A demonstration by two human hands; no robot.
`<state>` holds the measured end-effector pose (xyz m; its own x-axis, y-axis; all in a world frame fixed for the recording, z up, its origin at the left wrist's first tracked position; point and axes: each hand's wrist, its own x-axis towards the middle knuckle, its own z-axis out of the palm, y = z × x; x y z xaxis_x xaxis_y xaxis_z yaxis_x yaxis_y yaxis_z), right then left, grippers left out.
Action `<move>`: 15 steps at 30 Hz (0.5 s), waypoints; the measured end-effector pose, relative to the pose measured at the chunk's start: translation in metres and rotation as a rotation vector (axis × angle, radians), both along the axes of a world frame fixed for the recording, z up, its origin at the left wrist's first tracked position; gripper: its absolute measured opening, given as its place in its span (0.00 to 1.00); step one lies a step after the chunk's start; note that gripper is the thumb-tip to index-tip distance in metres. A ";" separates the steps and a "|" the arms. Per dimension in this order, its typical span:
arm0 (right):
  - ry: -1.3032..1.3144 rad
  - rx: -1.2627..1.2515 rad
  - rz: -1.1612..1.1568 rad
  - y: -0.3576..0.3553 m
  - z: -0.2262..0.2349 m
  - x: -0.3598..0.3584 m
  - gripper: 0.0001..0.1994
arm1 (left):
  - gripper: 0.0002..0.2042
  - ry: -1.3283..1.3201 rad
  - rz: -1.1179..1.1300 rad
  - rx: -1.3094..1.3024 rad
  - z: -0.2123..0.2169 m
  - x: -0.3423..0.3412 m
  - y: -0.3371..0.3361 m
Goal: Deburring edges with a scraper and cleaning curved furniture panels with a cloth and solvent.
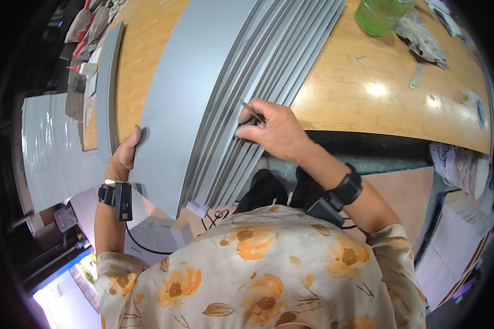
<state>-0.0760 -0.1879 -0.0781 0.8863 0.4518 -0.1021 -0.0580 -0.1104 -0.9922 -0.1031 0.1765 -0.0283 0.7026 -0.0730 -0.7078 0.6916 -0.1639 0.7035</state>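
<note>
My right hand (277,129) is closed in a pinch over a row of long grey channel strips (269,66). Between thumb and fingers it holds a thin, dark, pointed piece (248,107), whose kind I cannot make out. To the left of the strips lies a wide, smooth grey panel (184,93), its near end jutting past the table edge. My left hand (127,148) is at the panel's left edge, thumb up. Its other fingers are hidden. Close beside that hand runs a separate long grey strip (113,82).
The wooden table (357,93) carries a green-tinted container (383,13), a crumpled cloth (421,38), a small metal plate (416,75) and a tape roll (473,109). A white bottle with a red tip (86,69) stands left. Stacked white sheets (52,148) lie farther left; cartons (458,241) sit right.
</note>
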 end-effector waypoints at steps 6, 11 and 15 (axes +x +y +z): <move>-0.220 -0.213 -0.268 0.031 0.009 -0.013 0.13 | 0.32 -0.037 0.003 -0.117 -0.002 0.017 -0.010; -0.134 -0.134 -0.407 0.047 0.014 -0.043 0.13 | 0.32 -0.153 -0.087 -0.109 -0.026 0.023 0.021; -0.066 -0.116 -0.445 0.054 0.001 -0.059 0.13 | 0.39 -0.082 -0.345 -0.185 0.000 0.032 -0.010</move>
